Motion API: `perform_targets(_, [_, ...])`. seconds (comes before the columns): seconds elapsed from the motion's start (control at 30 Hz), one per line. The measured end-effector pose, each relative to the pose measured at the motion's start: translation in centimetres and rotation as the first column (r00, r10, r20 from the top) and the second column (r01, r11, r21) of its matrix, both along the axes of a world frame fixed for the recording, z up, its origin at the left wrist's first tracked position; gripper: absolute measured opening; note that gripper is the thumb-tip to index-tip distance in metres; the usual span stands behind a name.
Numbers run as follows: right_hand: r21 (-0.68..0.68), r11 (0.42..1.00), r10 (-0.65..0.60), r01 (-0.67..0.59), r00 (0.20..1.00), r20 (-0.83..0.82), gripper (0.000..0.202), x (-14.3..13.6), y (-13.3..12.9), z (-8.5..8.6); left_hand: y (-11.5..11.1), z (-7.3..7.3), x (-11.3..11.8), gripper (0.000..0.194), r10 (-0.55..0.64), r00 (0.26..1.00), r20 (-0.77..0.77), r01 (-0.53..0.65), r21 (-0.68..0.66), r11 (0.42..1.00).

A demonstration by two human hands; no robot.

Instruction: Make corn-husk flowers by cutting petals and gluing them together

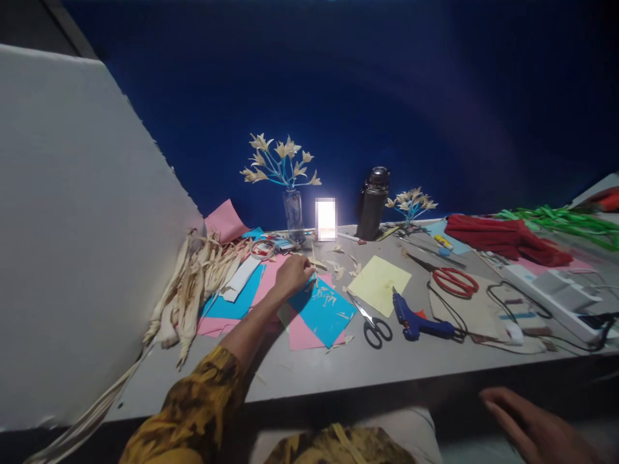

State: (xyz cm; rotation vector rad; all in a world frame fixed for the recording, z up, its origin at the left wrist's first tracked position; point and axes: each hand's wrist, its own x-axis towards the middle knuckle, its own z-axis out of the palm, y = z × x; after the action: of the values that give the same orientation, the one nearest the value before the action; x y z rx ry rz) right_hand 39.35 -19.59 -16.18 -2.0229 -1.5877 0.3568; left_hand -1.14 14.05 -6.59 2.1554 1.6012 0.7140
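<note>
My left hand (pixel 293 274) reaches over the table with its fingers bent and pressed together. Pale dried husk scraps (pixel 333 265) lie around its fingertips; whatever is between them is too small to tell. Just below it, a blue paper sheet (pixel 329 316) strewn with husk bits rests on pink paper (pixel 302 335). Black-handled scissors (pixel 374 328) lie to the right of the blue sheet. Low at the right, off the table's front edge, is my right hand (pixel 539 425), blurred, its fingers loosely extended and nothing visible in it.
Dried husks (pixel 186 283) are heaped at the left. A glass vase (pixel 293 216) of husk flowers, a bright light (pixel 326 219) and a dark flask (pixel 373 203) stand at the back. Rightward lie a blue glue gun (pixel 416 322), red-handled scissors (pixel 454 281), red cloth (pixel 503 238) and a power strip (pixel 556 303).
</note>
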Motion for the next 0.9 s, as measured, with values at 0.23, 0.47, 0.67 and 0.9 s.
perform_targets(0.23, [0.046, 0.994, 0.098, -0.100, 0.994, 0.047, 0.028, -3.1, 1.4, 0.4, 0.0, -2.2, 3.7, 0.017, 0.098, 0.979, -0.178, -0.084, 0.086, 0.993])
perform_targets(0.47, [0.061, 0.990, 0.128, -0.127, 0.992, -0.013, 0.029, -4.8, 2.6, 2.6, 0.9, -1.2, 3.0, 0.013, 0.103, 0.994, -0.031, -0.101, 0.069, 0.993])
perform_targets(0.67, [0.109, 0.951, 0.310, -0.290, 0.901, -0.304, 0.028, -12.5, 8.9, 9.2, -0.4, 2.4, 1.2, 0.031, 0.008, 0.927, 0.376, 0.050, -0.142, 0.989])
perform_targets(0.9, [0.202, 0.945, 0.324, -0.258, 0.649, -0.688, 0.031, -20.7, 18.0, 10.4, -5.6, 3.6, 1.4, 0.039, 0.083, 0.660, 0.747, 0.426, -0.463, 0.777])
